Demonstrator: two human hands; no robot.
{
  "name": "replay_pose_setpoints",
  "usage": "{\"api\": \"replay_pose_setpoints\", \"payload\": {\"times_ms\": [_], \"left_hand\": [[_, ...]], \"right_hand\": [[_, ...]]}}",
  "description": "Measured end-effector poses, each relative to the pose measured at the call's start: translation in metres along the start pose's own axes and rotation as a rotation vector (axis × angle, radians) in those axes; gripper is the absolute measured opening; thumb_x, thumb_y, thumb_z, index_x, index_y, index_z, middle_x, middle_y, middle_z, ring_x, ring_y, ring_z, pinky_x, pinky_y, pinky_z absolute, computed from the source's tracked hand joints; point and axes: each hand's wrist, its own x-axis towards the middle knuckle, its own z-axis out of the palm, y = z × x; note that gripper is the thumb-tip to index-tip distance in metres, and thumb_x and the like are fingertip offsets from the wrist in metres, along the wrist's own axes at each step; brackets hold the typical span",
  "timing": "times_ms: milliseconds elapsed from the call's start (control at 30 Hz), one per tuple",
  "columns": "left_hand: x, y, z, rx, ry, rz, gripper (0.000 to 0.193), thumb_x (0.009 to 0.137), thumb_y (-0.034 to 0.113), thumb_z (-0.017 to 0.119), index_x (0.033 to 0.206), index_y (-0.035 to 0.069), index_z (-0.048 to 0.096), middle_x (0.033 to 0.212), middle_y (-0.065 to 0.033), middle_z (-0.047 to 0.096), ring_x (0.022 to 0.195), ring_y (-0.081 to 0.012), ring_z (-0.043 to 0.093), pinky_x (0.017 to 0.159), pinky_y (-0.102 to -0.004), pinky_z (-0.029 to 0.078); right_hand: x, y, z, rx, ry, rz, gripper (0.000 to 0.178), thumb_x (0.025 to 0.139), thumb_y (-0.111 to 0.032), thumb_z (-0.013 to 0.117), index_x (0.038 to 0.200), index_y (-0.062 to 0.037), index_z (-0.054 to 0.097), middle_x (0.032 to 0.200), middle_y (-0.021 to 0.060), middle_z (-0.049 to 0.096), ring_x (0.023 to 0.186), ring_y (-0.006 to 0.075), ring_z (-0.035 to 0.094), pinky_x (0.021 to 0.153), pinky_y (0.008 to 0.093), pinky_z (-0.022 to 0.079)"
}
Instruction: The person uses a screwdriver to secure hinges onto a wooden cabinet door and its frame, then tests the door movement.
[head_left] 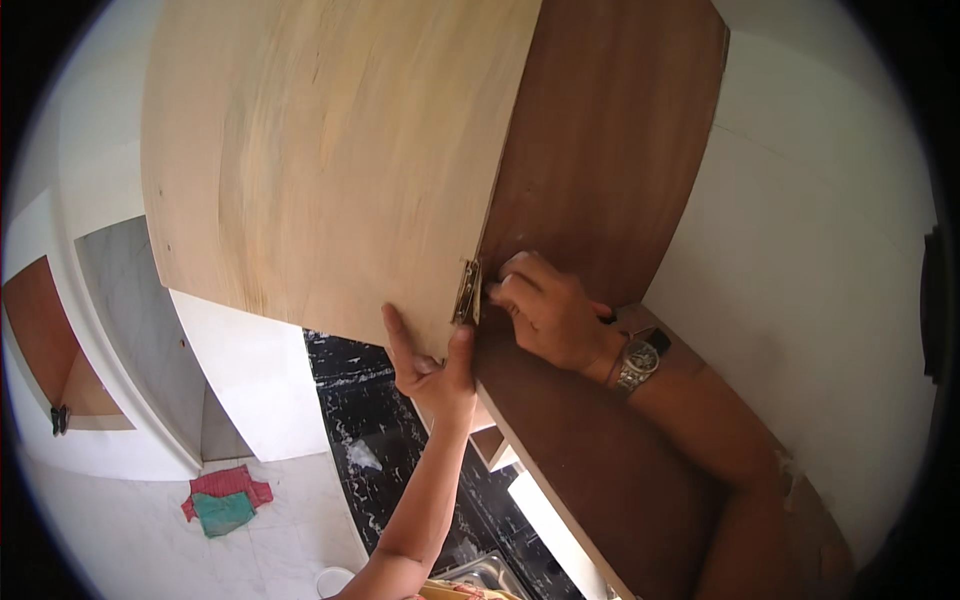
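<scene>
A pale wooden cabinet door (330, 150) hangs open on the upper left, beside the reddish-brown inside of a wall cabinet (610, 130). A metal hinge (466, 292) sits at the door's inner edge, near its lower corner. My left hand (435, 378) grips the door's bottom edge, index finger against the pale face and thumb tip just under the hinge. Right beside the hinge, inside the cabinet, my right hand (548, 305) has its fingers closed; what they hold is hidden. A small red and black piece (604, 312) shows behind that hand.
The cabinet's brown bottom board (590, 440) runs beneath my right forearm. Below are a black marbled counter (365, 430) and a metal sink (490, 575). Red and green cloths (226, 505) lie on the pale floor. A white wall (800, 250) borders the cabinet on the right.
</scene>
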Motion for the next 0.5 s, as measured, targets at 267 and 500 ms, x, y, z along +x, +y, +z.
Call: {"api": "replay_pose_setpoints", "payload": {"times_ms": [267, 500], "left_hand": [[-0.004, 0.013, -0.009, -0.037, -0.031, 0.039, 0.089, 0.088, 0.016, 0.079, 0.157, -0.006, 0.028, 0.155, -0.0218, 0.04, 0.133, -0.0243, 0.048, 0.115, -0.0359, 0.035], [-0.002, 0.016, -0.006, -0.038, -0.053, 0.066, 0.092, 0.088, 0.022, 0.08, 0.158, -0.004, 0.026, 0.153, -0.0214, 0.043, 0.134, -0.0246, 0.048, 0.116, -0.0362, 0.034]], "right_hand": [[-0.048, 0.015, -0.034, -0.113, -0.328, -0.01, 0.014, 0.079, -0.002, 0.068, 0.091, -0.0069, 0.063, 0.095, 0.0057, 0.057, 0.089, 0.0235, 0.065, 0.061, 0.0365, 0.058], [-0.004, -0.012, -0.042, 0.005, -0.048, 0.073, 0.011, 0.084, -0.004, 0.072, 0.091, -0.0059, 0.063, 0.096, 0.0057, 0.059, 0.086, 0.0231, 0.065, 0.061, 0.0365, 0.058]]}}
